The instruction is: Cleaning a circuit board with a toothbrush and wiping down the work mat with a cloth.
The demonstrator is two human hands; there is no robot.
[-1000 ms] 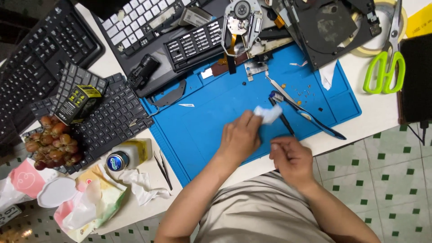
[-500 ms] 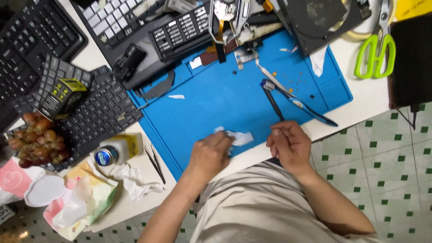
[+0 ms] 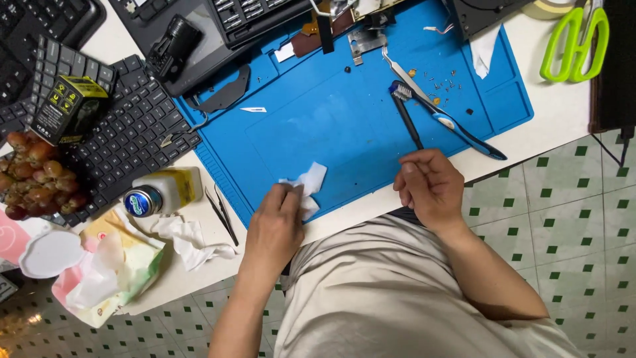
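Note:
My left hand [image 3: 277,222] pinches a crumpled white tissue [image 3: 307,182] at the near edge of a blue work mat [image 3: 331,126]. My right hand [image 3: 430,185] rests curled at the mat's front edge, fingers closed, just below the end of a black-handled brush [image 3: 407,116]; whether it touches the handle is unclear. A blue toothbrush [image 3: 457,129] lies crossed over the black brush. Metal tweezers [image 3: 397,66] and tiny screws lie further back on the mat.
A bottle [image 3: 162,192] lying on its side, black tweezers [image 3: 222,212], crumpled tissue [image 3: 192,242] and a tissue pack [image 3: 109,265] sit left of my hand. Black keyboards [image 3: 126,136], a small box [image 3: 66,109] and grapes [image 3: 33,179] lie at left. Green scissors [image 3: 573,46] lie right.
My left hand has drawn the tissue leftward and toward me across the mat. My right hand stays near the front edge. The view has shifted, so everything sits higher in frame.

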